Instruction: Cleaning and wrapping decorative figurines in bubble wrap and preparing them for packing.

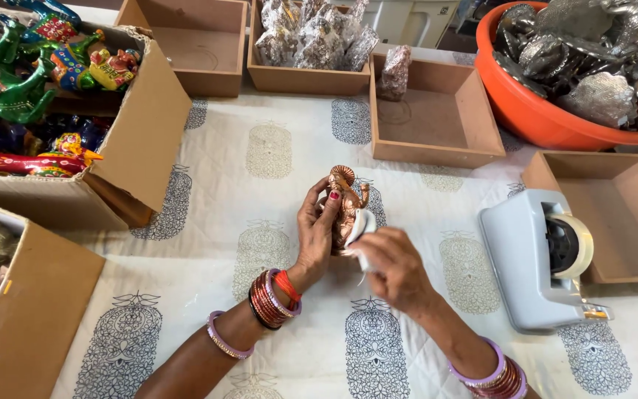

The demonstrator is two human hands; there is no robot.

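Note:
My left hand grips a small copper-coloured figurine, holding it upright above the printed cloth in the middle of the view. Against the figurine's lower right side, my right hand presses a small white piece, pinched between its fingers; I cannot tell whether it is cloth or tape. Both wrists wear several bangles.
A grey tape dispenser stands to the right. Shallow brown wooden trays line the back and right edge; one holds wrapped figurines. An orange tub of silver pieces sits at the back right. Cardboard boxes of painted figures fill the left.

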